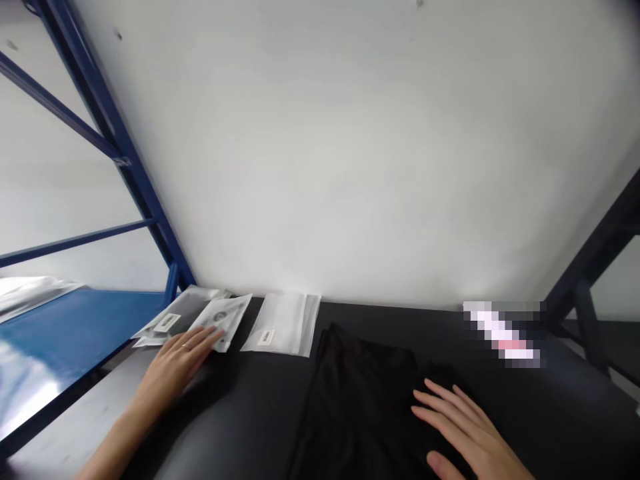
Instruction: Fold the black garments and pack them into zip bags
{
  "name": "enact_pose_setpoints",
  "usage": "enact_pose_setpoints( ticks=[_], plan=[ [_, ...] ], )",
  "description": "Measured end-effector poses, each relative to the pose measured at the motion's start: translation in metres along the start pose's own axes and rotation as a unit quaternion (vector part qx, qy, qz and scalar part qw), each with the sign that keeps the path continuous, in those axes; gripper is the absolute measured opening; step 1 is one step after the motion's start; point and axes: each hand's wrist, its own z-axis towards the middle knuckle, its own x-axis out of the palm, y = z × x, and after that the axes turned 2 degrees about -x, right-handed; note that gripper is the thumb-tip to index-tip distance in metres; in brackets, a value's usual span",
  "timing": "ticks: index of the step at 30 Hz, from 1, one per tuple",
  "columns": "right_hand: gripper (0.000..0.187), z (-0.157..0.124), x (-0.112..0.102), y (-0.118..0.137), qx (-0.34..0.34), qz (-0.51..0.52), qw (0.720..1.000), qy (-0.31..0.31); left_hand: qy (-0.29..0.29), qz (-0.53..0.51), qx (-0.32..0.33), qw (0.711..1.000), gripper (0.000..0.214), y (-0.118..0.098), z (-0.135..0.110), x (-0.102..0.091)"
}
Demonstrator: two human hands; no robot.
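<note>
My left hand (176,363) reaches out to the left with fingers stretched, its fingertips resting on a clear plastic bag (220,320) in a small pile of such bags. A ring shows on one finger. My right hand (463,427) lies flat and open on a black folded garment (365,400) spread on the black table (250,427). A second stack of clear bags with a small label (285,323) lies beside the first, just behind the garment.
A white wall rises right behind the table. A blue metal rack (125,167) with a blue shelf (65,327) stands at the left. A dark frame post (595,267) stands at the right. A blurred-out patch (505,333) lies at the table's back right.
</note>
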Motion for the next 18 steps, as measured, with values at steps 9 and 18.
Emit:
enact_pose_setpoints(
  ticks=[9,18],
  plan=[
    [0.026,0.019,-0.002,0.004,0.078,0.108,0.989,-0.060,-0.218,-0.056,-0.228,0.947,0.031,-0.035,0.045,-0.057],
    [0.017,0.067,0.003,0.024,0.083,0.234,0.960,-0.129,-0.234,-0.251,-0.194,0.919,0.038,-0.141,0.059,-0.072]
  ],
)
